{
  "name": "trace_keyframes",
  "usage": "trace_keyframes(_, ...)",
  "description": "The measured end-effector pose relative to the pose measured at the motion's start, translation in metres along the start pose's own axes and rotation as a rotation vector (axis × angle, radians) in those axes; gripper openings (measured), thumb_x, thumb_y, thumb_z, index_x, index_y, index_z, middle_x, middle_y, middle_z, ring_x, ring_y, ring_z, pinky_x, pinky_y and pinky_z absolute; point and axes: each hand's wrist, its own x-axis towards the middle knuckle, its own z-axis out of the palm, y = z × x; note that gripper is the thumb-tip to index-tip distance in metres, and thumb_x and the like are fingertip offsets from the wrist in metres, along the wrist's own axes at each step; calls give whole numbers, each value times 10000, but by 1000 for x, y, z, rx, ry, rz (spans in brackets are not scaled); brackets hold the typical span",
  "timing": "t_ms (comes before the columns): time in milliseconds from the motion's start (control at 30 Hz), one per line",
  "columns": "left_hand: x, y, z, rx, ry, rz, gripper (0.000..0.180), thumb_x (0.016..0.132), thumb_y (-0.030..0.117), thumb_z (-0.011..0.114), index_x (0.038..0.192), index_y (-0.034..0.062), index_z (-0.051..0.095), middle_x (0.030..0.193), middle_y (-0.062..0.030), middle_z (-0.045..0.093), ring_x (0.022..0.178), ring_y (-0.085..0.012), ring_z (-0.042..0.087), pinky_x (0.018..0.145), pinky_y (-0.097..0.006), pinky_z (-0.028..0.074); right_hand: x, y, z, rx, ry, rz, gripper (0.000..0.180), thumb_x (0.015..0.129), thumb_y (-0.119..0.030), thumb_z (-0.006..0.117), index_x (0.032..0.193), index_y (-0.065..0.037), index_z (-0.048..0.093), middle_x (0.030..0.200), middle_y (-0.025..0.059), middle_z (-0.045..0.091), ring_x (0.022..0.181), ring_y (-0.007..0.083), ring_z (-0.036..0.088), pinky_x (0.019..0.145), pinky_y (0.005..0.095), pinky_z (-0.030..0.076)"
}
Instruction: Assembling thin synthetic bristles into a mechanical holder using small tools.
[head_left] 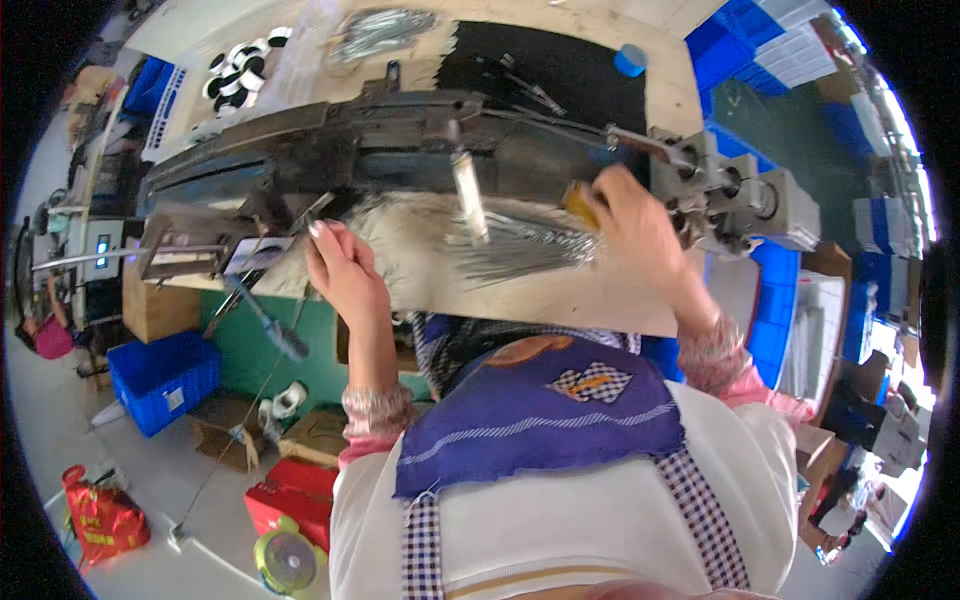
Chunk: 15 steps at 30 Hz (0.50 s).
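My left hand (347,268) is closed, its fingertips pressed together beside the front edge of a long dark metal machine bed (400,140). Whatever lies in that pinch is hidden. At the right, my right hand (640,232) curls round a small yellow object (581,204) whose kind I cannot make out. Just left of this hand a bundle of thin metal rods (520,250) lies on the wooden bench (400,275). A white cylindrical handle (467,195) juts from the machine toward me, between my two hands.
A grey metal machine head (745,195) stands right of my right hand. Black and white rolls (240,72), more thin rods (385,35), a black mat (545,75) and a blue cap (630,61) lie beyond. A blue crate (165,372) sits on the floor, lower left.
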Motion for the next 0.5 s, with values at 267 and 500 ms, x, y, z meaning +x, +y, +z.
trace_keyframes(267,-28,-12,156,-31,-919,-878,266,965,278,527,831,47,530,579,53,375,430,-60,320,384,-226,210,-17,-3,-47,279,-342,-146,231,852,-196,650,872,0,529,775,160,564,736,344,583,641,406,454)
trace_keyframes(500,-26,-17,151,52,-498,-502,293,986,289,501,814,55,538,572,50,381,439,-51,319,394,-226,225,-6,1,-101,328,-148,-214,120,839,-112,618,931,-34,617,862,127,628,808,317,635,666,369,509)
